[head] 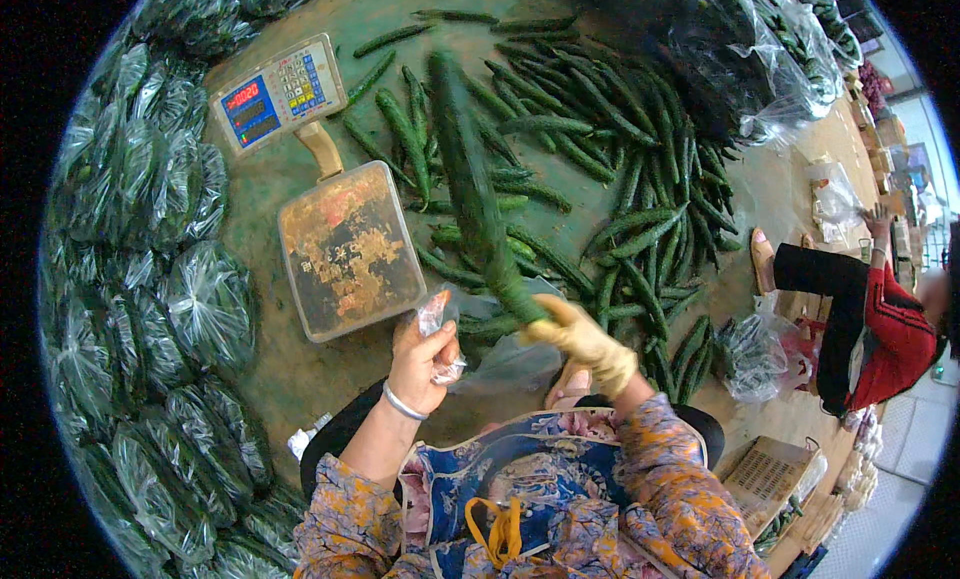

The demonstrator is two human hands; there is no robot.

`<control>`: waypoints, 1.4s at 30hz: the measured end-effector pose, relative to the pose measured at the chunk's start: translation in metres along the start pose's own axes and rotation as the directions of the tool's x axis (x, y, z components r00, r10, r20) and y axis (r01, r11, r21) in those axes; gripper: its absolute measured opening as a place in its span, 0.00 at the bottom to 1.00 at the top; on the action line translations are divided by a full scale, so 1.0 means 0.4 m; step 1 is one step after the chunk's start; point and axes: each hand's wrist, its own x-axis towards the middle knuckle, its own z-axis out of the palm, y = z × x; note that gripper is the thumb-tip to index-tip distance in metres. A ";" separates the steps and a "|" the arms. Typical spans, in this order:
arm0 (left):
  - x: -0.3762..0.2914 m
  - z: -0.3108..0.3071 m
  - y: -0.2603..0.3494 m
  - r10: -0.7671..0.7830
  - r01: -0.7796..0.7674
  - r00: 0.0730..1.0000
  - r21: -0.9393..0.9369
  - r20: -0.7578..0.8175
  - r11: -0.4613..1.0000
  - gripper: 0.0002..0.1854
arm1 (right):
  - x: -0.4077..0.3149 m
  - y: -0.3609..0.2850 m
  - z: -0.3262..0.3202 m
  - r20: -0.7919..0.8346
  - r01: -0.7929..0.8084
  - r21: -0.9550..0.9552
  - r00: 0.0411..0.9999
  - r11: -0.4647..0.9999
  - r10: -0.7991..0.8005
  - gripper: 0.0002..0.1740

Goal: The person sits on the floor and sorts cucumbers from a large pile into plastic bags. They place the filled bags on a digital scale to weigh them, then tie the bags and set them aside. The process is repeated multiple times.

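Observation:
My right hand (589, 346), in a pale yellow glove, grips a long dark green cucumber (471, 181) by its near end. The cucumber is raised, pointing away from me, and blurred along its length. In my bare left hand (424, 357) is the bunched edge of a clear plastic bag (439, 315). More clear plastic (510, 365) spreads low between my hands. Beyond my left hand stands a digital scale with a worn, stained platform (352, 249) and a lit display panel (277, 92). Loose cucumbers (637, 241) lie heaped on the floor ahead and to the right.
Plastic-bagged cucumbers (142, 174) are stacked along the left side. Dark and clear bags (720, 61) sit at the upper right. A person in a red top (892, 339) bends at the right, near a clear plastic bag (757, 354). A plastic crate (772, 474) stands lower right.

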 end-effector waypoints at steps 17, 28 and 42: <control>-0.163 -0.066 0.038 -0.091 0.087 0.993 0.049 0.072 0.995 0.28 | -0.082 0.416 -0.122 -0.144 -0.195 -0.977 0.900 0.083 0.412 0.25; -0.195 -0.019 0.065 -0.414 0.278 0.904 0.595 0.103 0.755 0.32 | 0.607 0.209 -0.120 -0.134 0.000 -0.908 0.947 0.419 -0.290 0.19; -0.177 -0.043 0.073 -0.457 0.463 0.886 0.154 -0.078 0.873 0.26 | 0.455 0.207 -0.150 -0.052 0.042 -0.684 0.993 0.728 -0.106 0.23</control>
